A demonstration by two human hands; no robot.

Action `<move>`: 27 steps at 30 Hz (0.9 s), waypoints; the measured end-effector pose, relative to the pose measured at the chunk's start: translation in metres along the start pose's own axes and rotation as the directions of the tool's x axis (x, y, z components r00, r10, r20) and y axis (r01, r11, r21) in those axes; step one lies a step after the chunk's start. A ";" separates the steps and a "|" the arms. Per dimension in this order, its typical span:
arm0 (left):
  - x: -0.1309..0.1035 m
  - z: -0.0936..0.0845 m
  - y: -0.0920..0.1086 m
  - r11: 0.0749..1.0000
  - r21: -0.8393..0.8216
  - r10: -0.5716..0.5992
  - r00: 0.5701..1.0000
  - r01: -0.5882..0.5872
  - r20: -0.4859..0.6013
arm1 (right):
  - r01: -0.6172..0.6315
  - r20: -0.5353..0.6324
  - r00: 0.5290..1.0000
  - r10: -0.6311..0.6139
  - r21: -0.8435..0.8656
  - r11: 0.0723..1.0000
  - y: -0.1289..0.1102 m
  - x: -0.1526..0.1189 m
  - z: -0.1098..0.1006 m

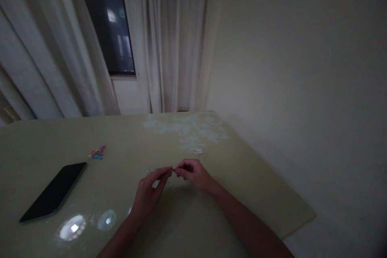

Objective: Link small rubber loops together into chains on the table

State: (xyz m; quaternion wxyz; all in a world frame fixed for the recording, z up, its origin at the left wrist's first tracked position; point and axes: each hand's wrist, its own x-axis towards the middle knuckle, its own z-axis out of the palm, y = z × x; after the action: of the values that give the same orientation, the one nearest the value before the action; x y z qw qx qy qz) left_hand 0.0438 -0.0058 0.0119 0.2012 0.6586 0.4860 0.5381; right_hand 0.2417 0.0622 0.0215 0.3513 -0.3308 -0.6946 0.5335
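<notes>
My left hand (150, 189) and my right hand (193, 174) meet fingertip to fingertip just above the table. Each is closed in a pinch, and something thin and tiny between them is too small to name. Under and behind my left hand lies a clear, see-through item (167, 182), partly hidden by the fingers. A small whitish item (198, 150) rests on the table just beyond my right hand. To the left is a little pile of brightly coloured pieces (96, 153) in pink, red, green, blue and yellow.
A black tablet or phone (54, 191) lies on the left of the pale greenish table (121, 137), which has a white floral pattern at its far corner. Light reflections shine near the front left. Curtains and a dark window stand behind, and a wall borders the right side.
</notes>
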 end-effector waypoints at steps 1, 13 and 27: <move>0.000 0.000 0.000 1.000 -0.004 0.004 1.000 -0.004 -0.014 | 0.011 0.004 1.000 -0.011 -0.089 0.996 0.000 0.000 -0.005; -0.001 0.000 -0.002 0.997 0.009 -0.077 0.997 0.077 -0.003 | 0.043 0.145 0.987 0.073 -0.666 0.745 -0.003 -0.010 -0.010; 0.002 -0.001 -0.001 0.996 -0.060 0.072 0.995 -0.068 0.071 | 0.033 0.118 0.993 -0.009 -0.202 0.979 -0.011 -0.009 -0.009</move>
State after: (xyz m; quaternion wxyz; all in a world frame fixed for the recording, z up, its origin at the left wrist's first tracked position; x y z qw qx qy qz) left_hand 0.0422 -0.0039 0.0131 0.2187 0.6886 0.4391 0.5340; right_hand 0.2528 0.0573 0.0322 0.2801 -0.3260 -0.7683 0.4744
